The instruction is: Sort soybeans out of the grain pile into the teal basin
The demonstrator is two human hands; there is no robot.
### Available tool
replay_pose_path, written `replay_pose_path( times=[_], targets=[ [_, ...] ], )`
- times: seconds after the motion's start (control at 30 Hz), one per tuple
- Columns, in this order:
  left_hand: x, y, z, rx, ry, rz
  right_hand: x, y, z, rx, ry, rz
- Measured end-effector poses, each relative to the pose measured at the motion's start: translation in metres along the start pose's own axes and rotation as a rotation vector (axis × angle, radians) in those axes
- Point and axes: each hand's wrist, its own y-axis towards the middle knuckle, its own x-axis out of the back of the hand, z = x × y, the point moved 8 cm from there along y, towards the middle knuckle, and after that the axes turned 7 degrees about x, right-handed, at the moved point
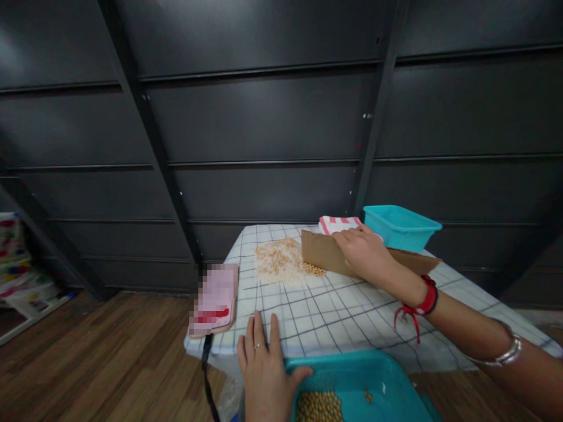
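Here, right hand [363,252] gripping brown cardboard [321,252], scattered grains [277,261] beside it, left hand [266,369] spread wide by teal tub [360,360].

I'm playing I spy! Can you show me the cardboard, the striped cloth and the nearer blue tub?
Cardboard [323,252]: head view, on its flat left part.
Striped cloth [335,225]: head view, on its top.
Nearer blue tub [358,373]: head view, inner far wall.

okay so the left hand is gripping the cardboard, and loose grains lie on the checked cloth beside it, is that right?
Not quite: the head view shows the right hand gripping the cardboard, while the left hand is spread open by the near basin. Loose grains do lie on the checked cloth beside the cardboard.
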Motion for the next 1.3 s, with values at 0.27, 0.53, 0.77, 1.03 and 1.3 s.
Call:
replay_pose_path(
  times=[0.27, 0.53, 0.77, 1.03, 1.3],
  targets=[
    [0.008, 0.003, -0.002, 0.063, -0.025, 0.009, 0.005, 0.001, -0.008, -0.094, -0.052, 0.064],
    [0.006, 0.004, 0.002, 0.090, -0.037, 0.045, 0.010, 0.011, 0.019, -0.045, -0.042, 0.083],
    [0.009, 0.005, 0.002, 0.102, -0.063, 0.074, 0.027, 0.026, 0.025, 0.015, -0.023, 0.008],
    [0.010, 0.004, 0.004, 0.101, -0.072, 0.049, 0.034, -0.019, 0.005, 0.314, 0.007, -0.207],
    [0.001, 0.001, 0.008, 0.078, -0.103, 0.077, 0.042, -0.092, 0.004, 0.432, 0.156, -0.517]
  ],
)
